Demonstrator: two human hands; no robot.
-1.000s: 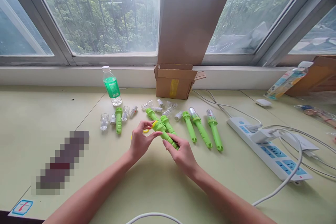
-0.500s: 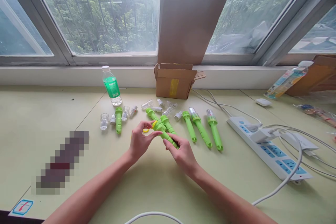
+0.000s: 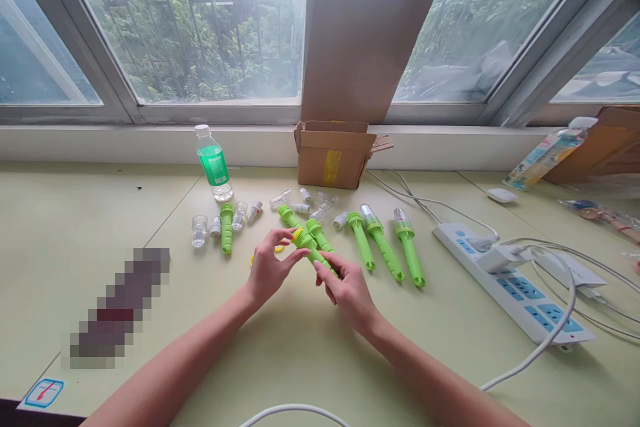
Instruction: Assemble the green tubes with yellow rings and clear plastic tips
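My right hand (image 3: pixel 347 287) is closed round the lower end of a green plastic handle (image 3: pixel 314 255), which slants up to the left with its threaded end near my left hand. My left hand (image 3: pixel 273 265) pinches a yellow ring (image 3: pixel 298 233) at that threaded end, thumb against the handle. Partly hidden behind the left hand, more yellow (image 3: pixel 279 249), seemingly a ring, shows on the table. Just beyond the hands lie other green handles (image 3: pixel 320 233), clear ribbed caps (image 3: pixel 281 199) and small white cylindrical parts (image 3: pixel 301 209).
Two green sticks with clear tops (image 3: pixel 410 253) lie on the right, beside a bare green handle (image 3: pixel 361 240). A water bottle (image 3: pixel 214 163) and a cardboard box (image 3: pixel 333 157) stand behind. A power strip (image 3: pixel 510 287) with cables occupies the right side.
The handle and my right hand have shifted very slightly. More yellow shows behind my left hand. Both hands keep their grip.
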